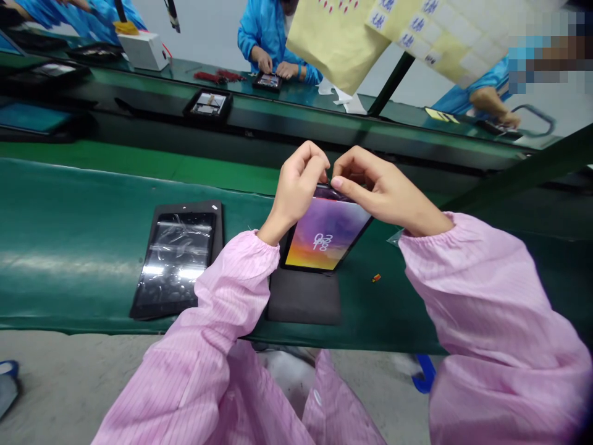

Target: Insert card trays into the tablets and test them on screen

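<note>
A tablet [330,232] with a lit purple-to-yellow screen stands tilted, its lower edge on a dark grey pad [304,300]. At its upper edge my left hand [301,179] is closed, fingertips pinched on the top corner. My right hand [382,188] is closed beside it, thumb and bent fingers on the same edge. Something shiny and dark shows along that edge under the fingers; I cannot make out what it is. To the left, a second tablet [178,259] with a dark screen under wrinkled clear film lies on another dark pad [218,216].
A small orange scrap [376,278] lies on the green bench [69,247], right of the pad. Beyond runs a dark conveyor carrying an opened device [208,104]. Across it, people in blue sleeves work at another bench. Yellow paper sheets [340,46] hang overhead.
</note>
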`<state>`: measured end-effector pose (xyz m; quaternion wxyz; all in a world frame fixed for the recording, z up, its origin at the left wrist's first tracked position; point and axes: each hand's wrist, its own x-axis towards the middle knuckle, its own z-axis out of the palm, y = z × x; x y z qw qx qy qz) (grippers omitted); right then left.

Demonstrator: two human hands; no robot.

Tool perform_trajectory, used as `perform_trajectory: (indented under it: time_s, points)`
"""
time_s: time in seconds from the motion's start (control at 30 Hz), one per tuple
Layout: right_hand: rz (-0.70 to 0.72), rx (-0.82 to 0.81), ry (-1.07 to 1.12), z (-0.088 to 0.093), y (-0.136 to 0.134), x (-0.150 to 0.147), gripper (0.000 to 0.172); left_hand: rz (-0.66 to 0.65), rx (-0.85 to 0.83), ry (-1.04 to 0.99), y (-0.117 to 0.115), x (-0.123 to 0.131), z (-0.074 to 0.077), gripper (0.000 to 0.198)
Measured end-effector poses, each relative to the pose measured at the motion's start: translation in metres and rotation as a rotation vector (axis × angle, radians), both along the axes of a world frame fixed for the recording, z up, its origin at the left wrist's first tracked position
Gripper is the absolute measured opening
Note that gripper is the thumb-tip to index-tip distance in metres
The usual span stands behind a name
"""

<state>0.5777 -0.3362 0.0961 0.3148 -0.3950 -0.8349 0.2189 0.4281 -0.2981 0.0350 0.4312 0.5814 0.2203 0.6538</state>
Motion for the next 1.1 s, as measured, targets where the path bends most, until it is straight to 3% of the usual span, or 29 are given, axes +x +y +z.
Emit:
perform_trajectory:
  time_s: [0.3,0.9,1.1]
  points:
    - [-0.065,0.017,-0.035,0.001,-0.002,-0.001,0.043,0.002,-0.074,0.001,-0.002,0.001,0.002,0.028]
    - [-0.063,0.005,-0.028,-0.004,0.002,0.001,0.038,0.037,-0.052,0.03,0.001,0.002,-0.001,0.031]
    - [-0.169,0.05,0.208,-0.006,0.01,0.001,0.032,0.034,-0.091,0.045,0.004,0.002,0.0,0.028]
